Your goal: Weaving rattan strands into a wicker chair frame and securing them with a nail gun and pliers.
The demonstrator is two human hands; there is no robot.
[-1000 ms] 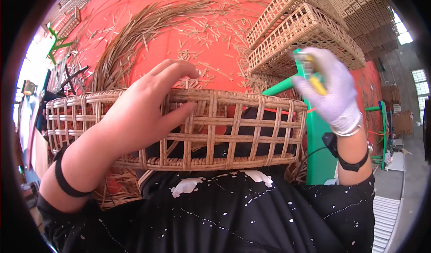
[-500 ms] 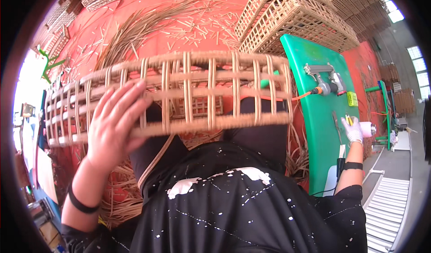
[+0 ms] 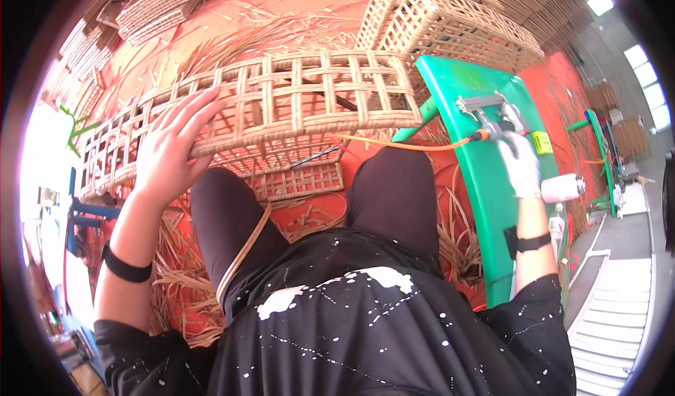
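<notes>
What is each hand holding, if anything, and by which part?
Left hand: the woven basket, by its near rim and lattice side. Right hand: at the grey tool; whether gripped cannot be told.

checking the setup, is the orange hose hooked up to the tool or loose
Hooked up: the orange hose runs into the tool by the right hand.

no lettering readable; yellow block (image 3: pixel 541 142) on green bench (image 3: pixel 498 234) perhaps printed, too small.
</notes>
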